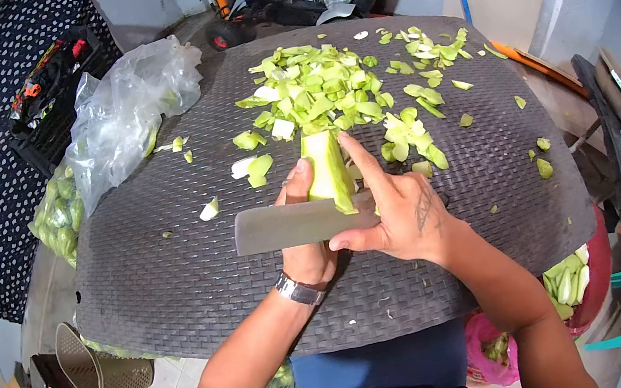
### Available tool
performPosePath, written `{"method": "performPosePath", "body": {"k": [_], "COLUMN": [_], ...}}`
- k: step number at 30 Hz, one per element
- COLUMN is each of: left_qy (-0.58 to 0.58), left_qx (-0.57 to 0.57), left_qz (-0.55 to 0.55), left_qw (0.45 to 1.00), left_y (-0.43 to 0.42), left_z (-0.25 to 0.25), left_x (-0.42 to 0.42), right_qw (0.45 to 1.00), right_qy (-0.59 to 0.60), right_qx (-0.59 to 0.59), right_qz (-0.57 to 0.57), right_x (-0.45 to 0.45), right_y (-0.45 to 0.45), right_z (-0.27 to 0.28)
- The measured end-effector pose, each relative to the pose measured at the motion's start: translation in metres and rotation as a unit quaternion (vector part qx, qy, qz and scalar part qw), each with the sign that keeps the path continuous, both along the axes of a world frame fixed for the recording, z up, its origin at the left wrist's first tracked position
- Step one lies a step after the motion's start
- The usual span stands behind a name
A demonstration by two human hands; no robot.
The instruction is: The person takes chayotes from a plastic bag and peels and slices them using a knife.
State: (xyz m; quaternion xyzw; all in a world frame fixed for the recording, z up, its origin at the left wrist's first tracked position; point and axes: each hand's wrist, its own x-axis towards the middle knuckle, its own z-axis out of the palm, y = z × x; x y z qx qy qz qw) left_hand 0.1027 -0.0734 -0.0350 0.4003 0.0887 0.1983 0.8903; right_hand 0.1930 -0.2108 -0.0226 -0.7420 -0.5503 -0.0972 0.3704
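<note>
My left hand [308, 259], with a metal watch on its wrist, is closed around a peeled pale green vegetable [324, 167] that looks like a chayote. Its thumb lies along the vegetable's left side; the other fingers are mostly hidden. In my right hand [412, 213] is a broad cleaver [283, 226], its handle hidden by the palm. The blade points left, crossing over my left hand at the near end of the vegetable. My right index finger stretches along the vegetable's right side. Just beyond lies a heap of green peelings [316, 85] on the dark woven-pattern table [204, 296].
A clear plastic bag [133, 109] rests on the table's far left edge, above a bag of green vegetables [58, 212]. Below right, a red tub [602, 271] holds pale cut pieces. A beige basket [122, 373] sits lower left. Loose peelings [434, 47] lie far right.
</note>
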Motion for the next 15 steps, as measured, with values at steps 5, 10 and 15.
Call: {"method": "performPosePath", "body": {"k": [5, 10, 15], "left_qy": [0.005, -0.006, -0.015], "left_qx": [0.012, 0.025, 0.021], "left_qz": [-0.006, 0.068, 0.006], "left_qw": [1.000, 0.997, 1.000], "left_y": [-0.002, -0.006, 0.004], "left_z": [0.003, -0.016, -0.015], "left_x": [-0.003, -0.001, 0.000], "right_qw": [1.000, 0.999, 0.999], "right_qy": [0.014, 0.014, -0.004], "right_qx": [-0.017, -0.006, -0.033], "right_qz": [-0.003, -0.049, -0.007], "right_x": [0.004, 0.025, 0.007], "right_y": [-0.005, -0.009, -0.007], "right_z": [0.005, 0.000, 0.008]}}
